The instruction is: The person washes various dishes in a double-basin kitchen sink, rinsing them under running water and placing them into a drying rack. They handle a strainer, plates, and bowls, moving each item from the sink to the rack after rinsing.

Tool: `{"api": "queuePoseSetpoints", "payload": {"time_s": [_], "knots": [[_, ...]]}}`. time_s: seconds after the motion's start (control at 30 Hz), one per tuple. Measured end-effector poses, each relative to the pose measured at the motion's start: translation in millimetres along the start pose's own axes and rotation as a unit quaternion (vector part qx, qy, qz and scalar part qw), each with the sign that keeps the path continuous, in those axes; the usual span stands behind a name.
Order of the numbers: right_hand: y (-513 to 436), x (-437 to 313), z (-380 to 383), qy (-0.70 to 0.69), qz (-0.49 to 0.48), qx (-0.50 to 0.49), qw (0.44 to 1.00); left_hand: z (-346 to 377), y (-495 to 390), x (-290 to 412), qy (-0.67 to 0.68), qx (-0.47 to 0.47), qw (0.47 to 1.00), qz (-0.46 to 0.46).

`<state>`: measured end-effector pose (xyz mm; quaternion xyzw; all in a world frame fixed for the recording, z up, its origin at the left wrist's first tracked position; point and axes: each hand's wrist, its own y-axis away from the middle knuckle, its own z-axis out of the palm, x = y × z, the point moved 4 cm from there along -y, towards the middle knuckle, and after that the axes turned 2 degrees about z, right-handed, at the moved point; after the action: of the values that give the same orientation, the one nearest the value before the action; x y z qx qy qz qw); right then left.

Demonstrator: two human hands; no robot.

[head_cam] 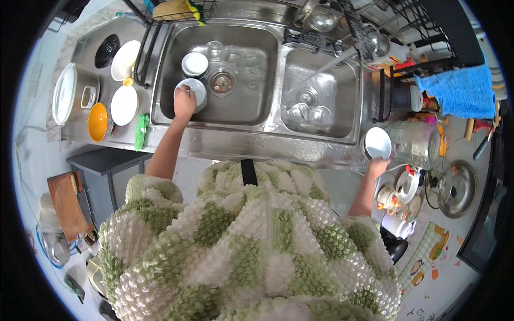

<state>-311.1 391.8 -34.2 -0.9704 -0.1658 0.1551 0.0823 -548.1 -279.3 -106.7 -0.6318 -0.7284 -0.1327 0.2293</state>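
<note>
My left hand [184,103] reaches into the large left sink basin [241,114] and grips the rim of a white bowl [197,90], which sits on a stack. Just beyond it stands another white bowl [194,64] on a darker one. Several clear glasses [231,55] are grouped on the basin floor near the drain strainer [222,82]. On the counter right of the sink, my right hand [378,165] has its fingers on the near rim of a white bowl [378,141]. That bowl appears stacked on others, beside a large clear glass jar [417,142].
Two more glasses [309,115] lie in the smaller right basin [341,84], under the faucet spout [333,62]. A rice cooker [74,94], an orange bowl [99,122], white dishes [124,105] and a green cloth [141,131] occupy the left counter. A blue towel [459,92] hangs at right.
</note>
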Motion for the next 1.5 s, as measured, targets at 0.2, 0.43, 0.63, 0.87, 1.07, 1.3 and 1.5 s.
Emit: {"api": "queuePoseSetpoints", "payload": {"time_s": [0.2, 0.43, 0.63, 0.87, 1.07, 1.3, 1.5], "knots": [[-4.0, -8.7, -8.9, 0.081, 0.043, -0.059, 0.994, 3.8, -25.8, -62.7, -0.200, -0.154, 0.960, -0.120], [-7.4, -3.8, -14.6, 0.117, 0.043, -0.068, 0.990, 12.4, -31.2, -65.6, -0.195, -0.208, 0.938, -0.198], [16.6, -23.8, -40.9, 0.070, 0.000, 0.041, 0.997, 8.6, -36.4, -66.8, -0.217, -0.215, 0.939, -0.158], [51.4, -92.6, -54.7, -0.100, -0.182, 0.059, 0.976, 3.2, -48.4, -63.2, -0.177, -0.150, 0.968, -0.098], [107.2, -170.5, -42.3, -0.304, -0.273, -0.080, 0.909, -29.5, -44.8, -12.8, -0.102, -0.106, 0.989, 0.009], [180.4, -262.7, 3.4, -0.406, -0.221, -0.401, 0.791, 21.6, -20.6, 146.9, 0.371, -0.221, 0.901, -0.049], [147.8, -293.9, 37.0, -0.414, -0.057, -0.477, 0.774, 81.8, 5.3, 266.9, 0.518, -0.322, 0.787, -0.096]]}}
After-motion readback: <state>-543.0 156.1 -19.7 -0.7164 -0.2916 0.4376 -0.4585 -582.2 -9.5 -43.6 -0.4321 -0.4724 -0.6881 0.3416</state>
